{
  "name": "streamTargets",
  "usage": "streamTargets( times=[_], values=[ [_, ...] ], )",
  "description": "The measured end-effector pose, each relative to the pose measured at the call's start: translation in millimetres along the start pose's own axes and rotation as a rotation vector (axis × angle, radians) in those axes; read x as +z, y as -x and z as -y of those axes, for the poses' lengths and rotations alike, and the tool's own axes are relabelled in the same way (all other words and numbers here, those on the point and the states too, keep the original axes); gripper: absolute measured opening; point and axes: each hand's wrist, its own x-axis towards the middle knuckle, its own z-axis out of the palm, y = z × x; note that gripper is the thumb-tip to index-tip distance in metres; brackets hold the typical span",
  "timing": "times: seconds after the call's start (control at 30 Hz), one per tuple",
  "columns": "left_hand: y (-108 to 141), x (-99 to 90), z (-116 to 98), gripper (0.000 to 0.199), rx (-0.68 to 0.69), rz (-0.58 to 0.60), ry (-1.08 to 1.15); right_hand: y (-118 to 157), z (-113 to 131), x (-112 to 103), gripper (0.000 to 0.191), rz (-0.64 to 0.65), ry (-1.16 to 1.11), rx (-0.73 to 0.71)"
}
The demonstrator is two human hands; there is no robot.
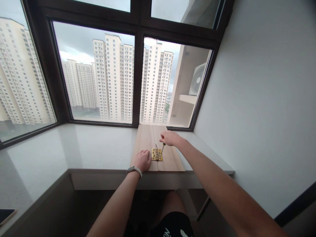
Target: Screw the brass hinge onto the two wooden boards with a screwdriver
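Two light wooden boards (144,136) lie side by side on the white sill, with a narrow seam between them. A brass hinge (154,154) rests open across that seam, near the front edge. My right hand (169,138) is closed around the handle of a screwdriver (162,149), whose shaft slants down to the hinge's right leaf. Whether its tip sits in a screw is too small to tell. Flat on the left board, just left of the hinge, lies my left hand (143,160), holding nothing. A band with a small screen (134,170) circles my left wrist.
The white sill (103,148) runs along dark-framed windows (138,79). A pale wall (259,92) rises on the right. At the far lower left lies a dark flat object (7,215). My knee (174,202) is below the sill's front edge.
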Motion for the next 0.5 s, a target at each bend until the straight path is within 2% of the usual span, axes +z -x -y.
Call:
streamTargets(
  times=[0.23, 0.4, 0.5],
  values=[
    [-0.6, 0.1, 0.1, 0.033, 0.006, 0.003, 0.0, -0.2, 0.7, 0.1, 0.022, 0.067, -0.119, -0.055],
    [-0.4, -0.3, -1.0, 0.031, -0.004, -0.001, 0.0, -1.0, 2.7, 1.0, 0.01, 0.02, -0.036, -0.042],
    [-0.3, -0.4, -1.8, 0.031, -0.01, 0.001, 0.0, 0.4, 3.7, 1.8, 0.016, -0.018, -0.01, -0.028]
  ],
)
